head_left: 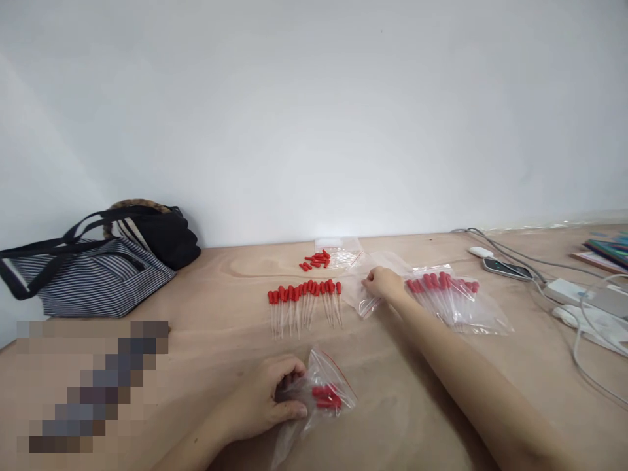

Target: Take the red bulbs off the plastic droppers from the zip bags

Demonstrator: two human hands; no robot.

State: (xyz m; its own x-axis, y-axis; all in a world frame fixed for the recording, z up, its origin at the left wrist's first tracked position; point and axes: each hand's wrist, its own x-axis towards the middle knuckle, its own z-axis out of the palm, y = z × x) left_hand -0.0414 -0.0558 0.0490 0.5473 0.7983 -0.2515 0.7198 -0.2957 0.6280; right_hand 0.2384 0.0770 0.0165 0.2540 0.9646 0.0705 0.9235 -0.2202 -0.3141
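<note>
Striped dark-and-white handbag (110, 275) with black handles, at far left, well apart from the left fingers and beyond them; a black bag (171, 239) leans just behind it. Wooden tabletop (216, 340) under everything. Left hand (267, 396): fingers curled, thumb opposed, pinching a small clear zip bag (318, 369) at its near-left side. Red rubber bulbs (328, 397) inside that bag, just right of the thumb tip.

Beyond the left fingers, a row of red-bulbed droppers (296, 293), clear stems pointing back toward the hand. Farther out, loose red bulbs (320, 258) in a small heap, left of and beyond the right fingertips; beside the heap, a clear bag of thin tubes (338, 260).

Right hand (385, 284): fingers bent in, tips gathered at a flat clear zip bag (354, 281); cannot tell whether its film is pinched between them. Just right of these fingers, a larger clear bag (485, 317) of red-bulbed droppers. Well right of the fingers: white case (481, 252), dark phone-like device (507, 268), loose cables (575, 350).
</note>
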